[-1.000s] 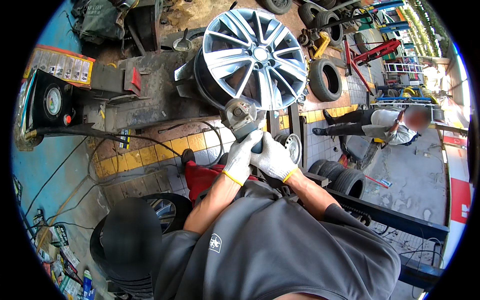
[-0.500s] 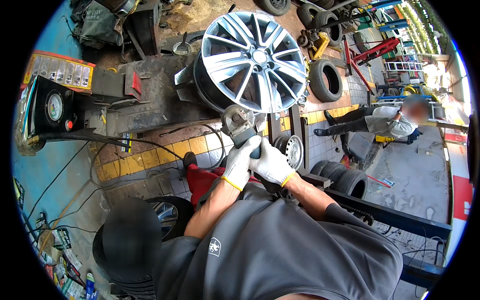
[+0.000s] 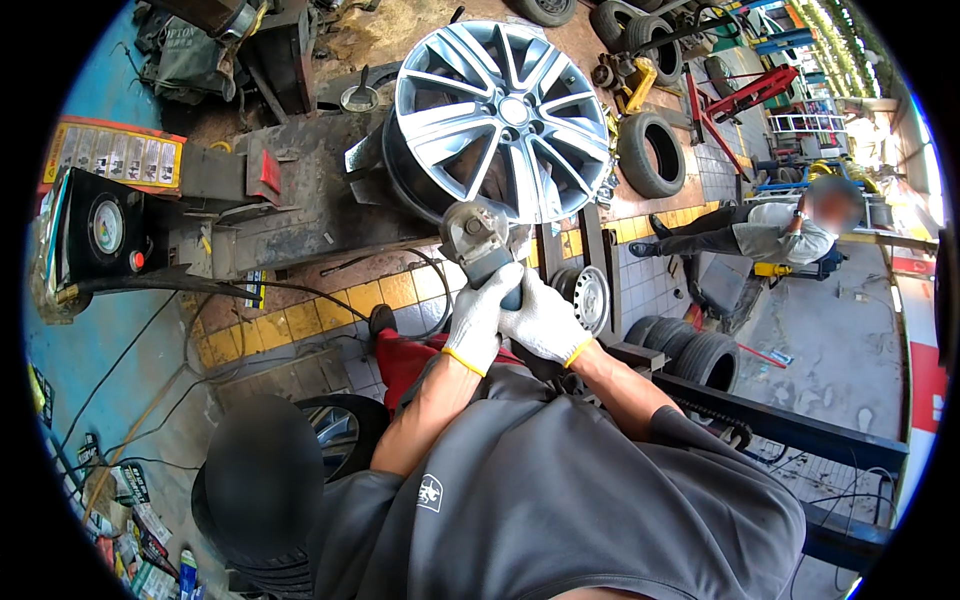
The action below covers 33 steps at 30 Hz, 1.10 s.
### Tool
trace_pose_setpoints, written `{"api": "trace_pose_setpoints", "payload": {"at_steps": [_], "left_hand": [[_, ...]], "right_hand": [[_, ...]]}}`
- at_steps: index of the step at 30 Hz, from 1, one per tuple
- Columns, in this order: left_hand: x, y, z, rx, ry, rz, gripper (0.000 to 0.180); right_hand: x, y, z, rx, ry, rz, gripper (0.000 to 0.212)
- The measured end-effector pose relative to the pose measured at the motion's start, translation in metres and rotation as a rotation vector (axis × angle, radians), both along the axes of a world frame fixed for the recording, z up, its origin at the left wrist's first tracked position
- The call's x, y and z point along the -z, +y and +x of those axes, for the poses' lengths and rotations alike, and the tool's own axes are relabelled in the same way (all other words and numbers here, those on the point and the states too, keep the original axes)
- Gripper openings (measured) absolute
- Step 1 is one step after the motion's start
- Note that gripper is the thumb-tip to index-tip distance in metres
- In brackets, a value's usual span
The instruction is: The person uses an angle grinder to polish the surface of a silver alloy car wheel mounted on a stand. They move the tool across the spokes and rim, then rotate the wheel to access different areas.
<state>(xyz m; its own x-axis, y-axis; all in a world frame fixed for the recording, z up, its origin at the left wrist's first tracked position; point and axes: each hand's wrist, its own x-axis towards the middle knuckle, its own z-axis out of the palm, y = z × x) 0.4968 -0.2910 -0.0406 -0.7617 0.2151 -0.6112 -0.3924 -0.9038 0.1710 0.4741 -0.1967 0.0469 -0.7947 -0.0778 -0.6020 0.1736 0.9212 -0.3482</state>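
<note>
Both my hands wear white knit gloves with yellow cuffs and are wrapped around an angle grinder [image 3: 476,232]. My left hand [image 3: 474,325] grips the left side of its dark body. My right hand [image 3: 546,328] closes round the other side. The grinder's metal head is right at the near edge of a silver multi-spoke alloy wheel [image 3: 514,108]. I cannot tell whether its disc touches the rim. The wheel has no tyre and rests tilted on a dark metal machine [image 3: 310,170].
A pressure gauge [image 3: 107,226] on a black box stands left. A small pan [image 3: 360,97] lies beside the wheel. Tyres [image 3: 651,154] and a white steel wheel [image 3: 584,301] are right; another person [image 3: 785,228] stands beyond. Hoses [image 3: 300,292] cross the floor.
The view has shifted slightly, and the grinder and wheel sit a little farther left in it. My grip on the grinder looks the same. The other person's arms have moved a little.
</note>
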Motion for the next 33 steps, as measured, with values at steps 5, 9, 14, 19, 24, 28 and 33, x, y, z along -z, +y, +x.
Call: {"api": "trace_pose_setpoints", "payload": {"at_steps": [5,9,14,19,24,28,33], "left_hand": [[0.002,-0.009,-0.017,-0.002,-0.003,-0.009,0.036],[-0.008,-0.024,-0.024,0.015,0.006,-0.068,0.032],[-0.011,-0.014,-0.012,0.028,-0.031,-0.080,0.043],[-0.016,-0.028,-0.025,0.047,0.003,-0.125,0.039],[-0.017,-0.031,-0.027,0.071,0.007,-0.105,0.039],[-0.014,-0.018,-0.017,0.126,-0.012,-0.079,0.040],[-0.014,0.001,-0.009,0.175,0.008,-0.086,0.039]], "right_hand": [[0.005,-0.006,-0.015,-0.018,0.034,-0.048,0.072],[0.012,-0.010,-0.022,-0.050,0.079,-0.074,0.071],[0.007,-0.002,-0.013,0.024,-0.006,-0.099,0.075],[0.016,-0.010,-0.025,-0.012,0.036,-0.149,0.072],[0.013,-0.012,-0.020,0.031,0.047,-0.135,0.072],[0.002,-0.003,-0.007,0.099,0.025,-0.133,0.071],[0.000,0.015,0.004,0.158,0.009,-0.113,0.072]]}}
